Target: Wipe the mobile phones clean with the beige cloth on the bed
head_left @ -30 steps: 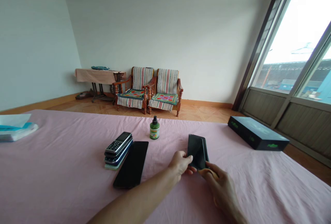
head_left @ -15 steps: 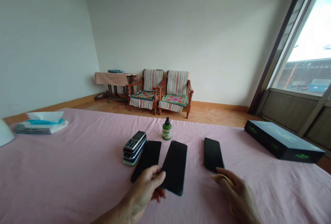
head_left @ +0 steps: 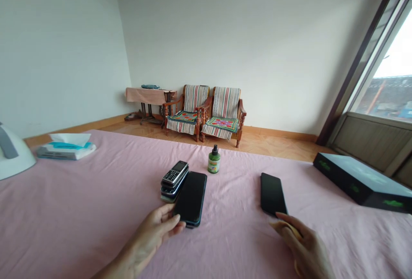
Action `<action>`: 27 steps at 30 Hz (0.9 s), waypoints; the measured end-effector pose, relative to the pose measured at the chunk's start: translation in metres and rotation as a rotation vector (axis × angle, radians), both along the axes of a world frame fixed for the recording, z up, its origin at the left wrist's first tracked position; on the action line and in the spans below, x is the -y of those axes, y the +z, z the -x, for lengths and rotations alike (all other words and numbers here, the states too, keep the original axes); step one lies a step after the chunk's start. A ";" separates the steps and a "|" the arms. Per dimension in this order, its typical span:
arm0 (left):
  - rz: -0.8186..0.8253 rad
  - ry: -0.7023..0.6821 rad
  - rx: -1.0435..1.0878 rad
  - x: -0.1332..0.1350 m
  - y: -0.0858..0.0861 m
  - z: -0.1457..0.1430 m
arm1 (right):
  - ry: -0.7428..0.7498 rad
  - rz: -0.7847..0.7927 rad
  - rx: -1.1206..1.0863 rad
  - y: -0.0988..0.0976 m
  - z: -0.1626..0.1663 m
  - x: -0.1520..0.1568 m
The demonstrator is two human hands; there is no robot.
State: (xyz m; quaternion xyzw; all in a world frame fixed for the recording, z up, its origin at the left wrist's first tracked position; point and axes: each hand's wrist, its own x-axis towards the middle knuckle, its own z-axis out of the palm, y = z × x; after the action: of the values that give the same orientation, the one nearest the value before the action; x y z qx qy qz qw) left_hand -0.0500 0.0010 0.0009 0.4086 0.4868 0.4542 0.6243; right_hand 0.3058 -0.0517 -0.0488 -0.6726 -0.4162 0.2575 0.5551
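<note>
Your left hand (head_left: 153, 232) is pinching a black phone (head_left: 192, 195), likely light, stiff, slick, breakable, best held by side edges; right hand (head_left: 307, 244) clutching tan cloth (head_left: 283, 226).

The held phone (head_left: 191, 195) looks smooth and glossy, the sheet (head_left: 231, 236) matt, wrinkled cloth.

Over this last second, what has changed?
One phone, carried leftward by the left hand away from another phone, now apparently hides a third beside the keypad-phone stack. The right hand still holds the yellowish cloth; stack, green bottle and box stayed put.
</note>
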 end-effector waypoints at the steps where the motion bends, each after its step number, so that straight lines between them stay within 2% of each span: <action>1: -0.028 -0.003 -0.023 0.000 0.000 0.002 | 0.017 0.004 -0.020 -0.001 0.000 0.000; 5: -0.131 -0.005 -0.209 0.000 -0.004 0.010 | 0.012 0.011 -0.031 -0.001 0.003 0.000; 13: -0.223 -0.044 -0.495 -0.004 -0.022 0.010 | -0.017 -0.029 -0.014 -0.002 0.005 0.000; 15: -0.342 -0.021 -0.669 -0.003 -0.024 0.013 | -0.013 -0.045 -0.018 0.000 0.004 0.000; 17: -0.533 0.047 -0.838 0.000 -0.022 0.011 | 0.002 -0.054 -0.018 0.006 0.004 0.000; 19: -0.692 0.081 -0.902 0.005 -0.015 0.002 | -0.050 -0.029 0.032 0.014 0.004 0.001; 20: -0.730 0.044 -0.888 0.008 -0.011 -0.007 | -0.095 -0.001 0.076 0.018 0.004 0.001; 23: -0.691 -0.248 -0.742 0.014 0.002 -0.047 | -0.217 0.066 0.185 0.029 0.000 0.002; 25: -0.604 -0.388 -0.586 0.013 0.004 -0.080 | -0.218 0.072 0.172 0.031 -0.004 0.002; 27: -0.537 -0.469 -0.461 0.006 0.000 -0.114 | -0.182 0.087 0.123 0.027 -0.009 0.001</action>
State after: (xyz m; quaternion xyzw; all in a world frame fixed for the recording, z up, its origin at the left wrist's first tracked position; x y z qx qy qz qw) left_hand 0.0644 -0.0048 0.0010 0.7473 0.3722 0.3073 0.4567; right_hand 0.3151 -0.0527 -0.0215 -0.7455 -0.3753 0.1820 0.5198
